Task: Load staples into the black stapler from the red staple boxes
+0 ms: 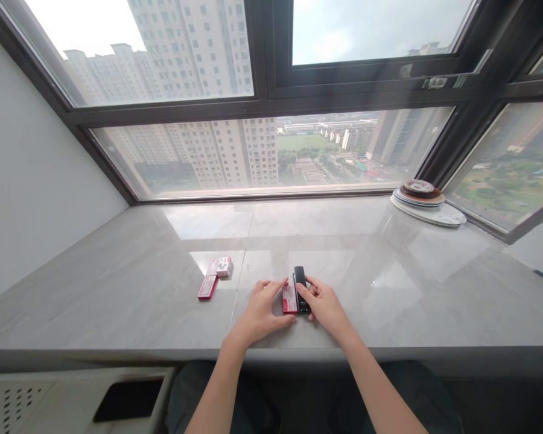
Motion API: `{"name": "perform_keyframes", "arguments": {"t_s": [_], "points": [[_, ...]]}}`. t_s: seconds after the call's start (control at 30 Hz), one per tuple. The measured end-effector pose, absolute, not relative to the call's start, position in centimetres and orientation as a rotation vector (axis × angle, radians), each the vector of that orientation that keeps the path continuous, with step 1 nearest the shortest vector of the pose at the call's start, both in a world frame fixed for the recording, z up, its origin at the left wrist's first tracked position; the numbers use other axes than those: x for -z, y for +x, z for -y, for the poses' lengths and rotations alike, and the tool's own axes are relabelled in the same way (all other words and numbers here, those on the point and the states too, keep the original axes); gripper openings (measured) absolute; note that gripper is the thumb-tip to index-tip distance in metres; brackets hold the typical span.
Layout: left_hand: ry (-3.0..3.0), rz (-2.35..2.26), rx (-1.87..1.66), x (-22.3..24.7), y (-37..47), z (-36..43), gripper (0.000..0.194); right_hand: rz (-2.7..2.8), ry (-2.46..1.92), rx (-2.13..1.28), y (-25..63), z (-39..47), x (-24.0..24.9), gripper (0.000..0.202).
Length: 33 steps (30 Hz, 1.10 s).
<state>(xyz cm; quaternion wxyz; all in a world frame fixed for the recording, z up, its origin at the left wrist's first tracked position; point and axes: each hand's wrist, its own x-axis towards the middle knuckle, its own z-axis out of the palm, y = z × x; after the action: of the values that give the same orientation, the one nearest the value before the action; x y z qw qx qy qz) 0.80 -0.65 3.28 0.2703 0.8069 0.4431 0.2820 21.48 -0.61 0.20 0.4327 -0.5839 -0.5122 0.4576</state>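
Observation:
A black stapler (301,289) stands on the grey stone sill near its front edge, its length pointing away from me. My right hand (324,304) is closed on it, with the thumb on its top and the fingers along its right side. Against the stapler's left side lies a small red and white box (289,299). My left hand (266,308) curves around that box, with fingertips at its far end and the thumb at its near end. Farther left, a white box (224,266) and a red-edged box (207,287) rest close to another flat pink and white box (212,266).
A stack of round plates or mats (420,196) sits at the back right of the sill (117,289), by the window frame. Below the sill's front edge at the left is a white perforated surface (63,398) with a dark phone-like rectangle (129,399).

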Motion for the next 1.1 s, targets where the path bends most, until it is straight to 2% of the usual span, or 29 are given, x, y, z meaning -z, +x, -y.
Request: {"name": "perform_keyframes", "arguments": {"t_s": [0.07,0.13,0.17,0.23,0.3,0.43,0.57,0.63,0.77,0.87,1.1], "points": [[2.146,-1.307,-0.866,-3.5,-0.6,0.8,0.063,1.263,-1.476,-1.12,21.5,0.7,-0.1,0.064],[2.038,-1.692,-1.055,-3.5,-3.0,0.5,0.039,1.256,-1.491,-1.107,21.6,0.8,0.0,0.063],[1.924,-1.962,-1.142,-3.4,-4.6,0.3,0.034,1.256,-1.495,-1.105,21.6,0.8,0.0,0.063],[1.633,-2.456,-1.149,-3.1,-7.9,-0.2,0.045,1.263,-1.494,-1.104,21.6,0.9,0.0,0.063],[1.565,-2.554,-0.968,-2.6,-10.6,-0.6,0.056,1.268,-1.488,-1.104,21.6,0.8,0.1,0.063],[1.845,-2.252,-0.627,-2.4,-12.2,0.1,0.052,1.261,-1.485,-1.109,21.6,0.6,0.3,0.063],[2.063,-1.795,-0.468,-3.5,-10.5,1.4,0.07,1.267,-1.489,-1.108,21.7,0.6,0.4,0.063],[2.058,-1.634,-0.466,-4.2,-9.4,1.6,0.072,1.273,-1.49,-1.099,21.7,0.8,0.4,0.062],[2.058,-1.472,-0.594,-5.1,-6.3,0.8,0.056,1.284,-1.494,-1.09,21.7,0.9,0.2,0.061],[2.141,-1.333,-0.707,-5.3,-3.2,-0.2,0.052,1.292,-1.494,-1.088,21.6,0.9,0.1,0.061],[2.337,-1.119,-0.592,-4.5,1.6,-0.7,0.055,1.295,-1.473,-1.112,21.8,1.7,-0.1,0.059]]}}
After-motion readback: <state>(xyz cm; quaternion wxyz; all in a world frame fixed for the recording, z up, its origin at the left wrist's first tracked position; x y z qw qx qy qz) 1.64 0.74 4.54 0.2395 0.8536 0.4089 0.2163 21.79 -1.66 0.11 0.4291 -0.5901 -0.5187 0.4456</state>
